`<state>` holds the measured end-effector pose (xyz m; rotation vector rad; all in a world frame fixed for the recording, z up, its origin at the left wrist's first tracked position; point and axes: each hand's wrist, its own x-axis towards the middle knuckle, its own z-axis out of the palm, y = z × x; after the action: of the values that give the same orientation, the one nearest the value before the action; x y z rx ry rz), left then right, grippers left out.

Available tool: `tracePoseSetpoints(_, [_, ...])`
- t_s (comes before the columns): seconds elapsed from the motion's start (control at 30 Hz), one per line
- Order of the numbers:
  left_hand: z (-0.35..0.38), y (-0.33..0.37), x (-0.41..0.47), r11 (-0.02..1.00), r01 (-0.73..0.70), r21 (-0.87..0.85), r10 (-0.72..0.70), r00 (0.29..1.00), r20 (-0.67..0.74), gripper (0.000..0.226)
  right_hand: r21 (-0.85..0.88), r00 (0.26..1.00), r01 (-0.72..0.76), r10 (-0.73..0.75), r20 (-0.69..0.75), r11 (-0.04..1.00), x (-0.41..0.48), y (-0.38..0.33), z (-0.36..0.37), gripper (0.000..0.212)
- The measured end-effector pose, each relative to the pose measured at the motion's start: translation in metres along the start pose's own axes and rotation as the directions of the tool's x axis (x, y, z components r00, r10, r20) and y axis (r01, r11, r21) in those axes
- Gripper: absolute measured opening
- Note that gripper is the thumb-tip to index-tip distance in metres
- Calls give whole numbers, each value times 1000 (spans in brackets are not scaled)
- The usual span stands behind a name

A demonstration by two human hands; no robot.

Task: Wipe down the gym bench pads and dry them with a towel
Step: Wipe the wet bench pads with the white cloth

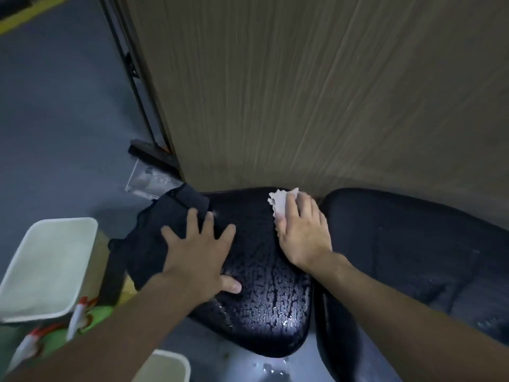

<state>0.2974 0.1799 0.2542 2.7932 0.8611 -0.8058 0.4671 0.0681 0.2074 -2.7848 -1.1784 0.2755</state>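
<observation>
A black seat pad (261,293) of the gym bench lies in front of me, its surface wet and beaded with drops. To its right is the longer black back pad (413,244). My right hand (303,230) presses a small white cloth (281,202) flat on the far right corner of the seat pad. My left hand (198,257) rests with fingers spread on the seat pad's left side, partly on a dark towel (154,230) draped over the pad's left edge.
A wood-grain wall panel (303,92) rises right behind the pads. On the floor at left stand a white bin (49,263), green spray bottles (55,334) with white-and-red nozzles, and a second white container (165,365) at the bottom. A black frame foot (151,154) lies beyond.
</observation>
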Motion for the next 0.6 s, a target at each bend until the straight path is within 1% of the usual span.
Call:
tracePoseSetpoints(0.1, [-1,0,1,999,8,-41,-8,1000,8,109,-2,994,41,-40,97,999,12,-5,2,78])
tracePoseSetpoints(0.17, [0,0,2,998,13,-69,-12,1000,16,109,-46,985,116,-109,132,992,30,-12,-3,76])
tracePoseSetpoints(0.27, [1,2,2,998,16,-63,-15,1000,11,108,-79,953,254,-236,188,964,55,-33,-4,56])
tracePoseSetpoints(0.3, [1,2,2,998,22,-59,-21,1000,18,108,-83,931,309,-283,230,948,65,-44,-4,52])
tracePoseSetpoints(0.37, [0,2,3,999,31,-43,-30,999,35,108,-83,872,403,-354,337,912,84,-63,-7,51])
tracePoseSetpoints(0.43, [-1,3,3,999,31,-23,-30,998,54,108,-46,786,480,-406,466,876,102,-81,-9,53])
tracePoseSetpoints(0.47, [0,3,4,999,32,-20,-31,998,60,109,-22,744,517,-437,506,856,108,-90,-7,53])
tracePoseSetpoints(0.53, [1,4,4,999,45,-28,-43,997,65,110,40,677,575,-503,537,817,114,-105,-5,53])
tracePoseSetpoints(0.6, [1,4,4,998,51,-33,-48,996,70,110,91,643,607,-556,527,789,115,-109,-3,53])
